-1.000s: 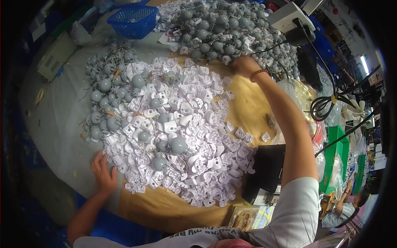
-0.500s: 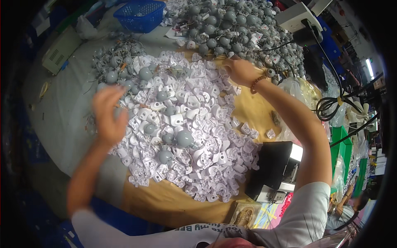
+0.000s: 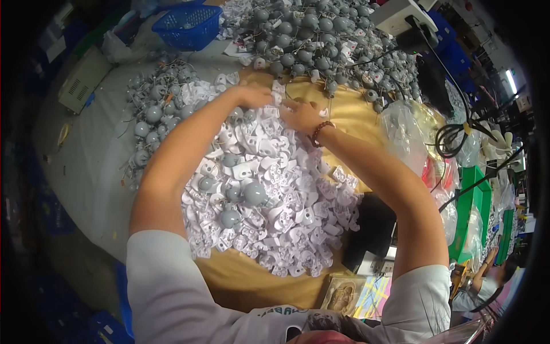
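Observation:
My left hand (image 3: 254, 96) reaches in from the left to the far edge of a heap of white plastic parts (image 3: 275, 212). Its fingers are bent together beside a small white part (image 3: 278, 90); its grip is hidden. Close to it on the right is my right hand (image 3: 302, 117), a beaded bracelet at its wrist. The right fingers curl down at the heap's edge, and what they hold is too small to make out. Several grey round balls with wires (image 3: 255, 193) lie on top of the white parts.
A large heap of grey wired balls (image 3: 309, 40) covers the far side, with a smaller heap (image 3: 153, 114) at the left. Beyond are a blue basket (image 3: 188, 26) and a beige box (image 3: 85, 80). Clear plastic bags (image 3: 404, 129), a power strip (image 3: 401, 16) and cables stand at the right.
My left hand has swung from the left side across to the far edge of the white heap. My right hand has drawn back nearer and leftward, so the two hands are now close together.

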`<state>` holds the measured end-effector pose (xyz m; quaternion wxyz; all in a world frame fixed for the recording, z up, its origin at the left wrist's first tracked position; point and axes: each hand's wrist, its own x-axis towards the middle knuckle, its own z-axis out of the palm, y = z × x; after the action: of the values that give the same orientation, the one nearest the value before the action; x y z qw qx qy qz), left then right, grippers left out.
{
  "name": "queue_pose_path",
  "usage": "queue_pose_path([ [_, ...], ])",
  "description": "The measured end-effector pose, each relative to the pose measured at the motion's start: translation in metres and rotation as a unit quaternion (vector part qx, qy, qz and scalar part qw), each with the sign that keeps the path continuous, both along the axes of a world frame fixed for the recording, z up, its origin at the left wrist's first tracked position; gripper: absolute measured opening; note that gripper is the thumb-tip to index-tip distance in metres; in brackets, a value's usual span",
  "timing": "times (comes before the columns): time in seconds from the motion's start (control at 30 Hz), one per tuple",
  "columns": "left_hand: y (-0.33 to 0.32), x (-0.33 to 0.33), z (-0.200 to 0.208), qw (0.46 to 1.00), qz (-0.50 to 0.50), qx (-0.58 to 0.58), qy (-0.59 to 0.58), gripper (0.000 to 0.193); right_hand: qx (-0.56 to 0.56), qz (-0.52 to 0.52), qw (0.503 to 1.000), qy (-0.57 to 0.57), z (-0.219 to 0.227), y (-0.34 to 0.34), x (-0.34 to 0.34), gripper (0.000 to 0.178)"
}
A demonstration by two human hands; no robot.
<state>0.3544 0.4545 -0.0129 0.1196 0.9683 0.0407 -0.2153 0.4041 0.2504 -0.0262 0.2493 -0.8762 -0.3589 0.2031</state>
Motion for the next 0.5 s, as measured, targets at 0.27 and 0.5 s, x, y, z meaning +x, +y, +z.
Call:
queue_pose_path([
  [0.27, -0.029, -0.080, 0.010, 0.976, -0.182, -0.121, -0.016, 0.034, -0.030, 0.039, 0.992, 0.118, 0.024, -0.047, -0.058, 0.059],
  [0.5, -0.061, -0.137, 0.051, 0.984, -0.128, -0.122, -0.005, 0.032, -0.007, 0.066, 0.984, 0.164, 0.078, -0.102, -0.115, 0.049],
])
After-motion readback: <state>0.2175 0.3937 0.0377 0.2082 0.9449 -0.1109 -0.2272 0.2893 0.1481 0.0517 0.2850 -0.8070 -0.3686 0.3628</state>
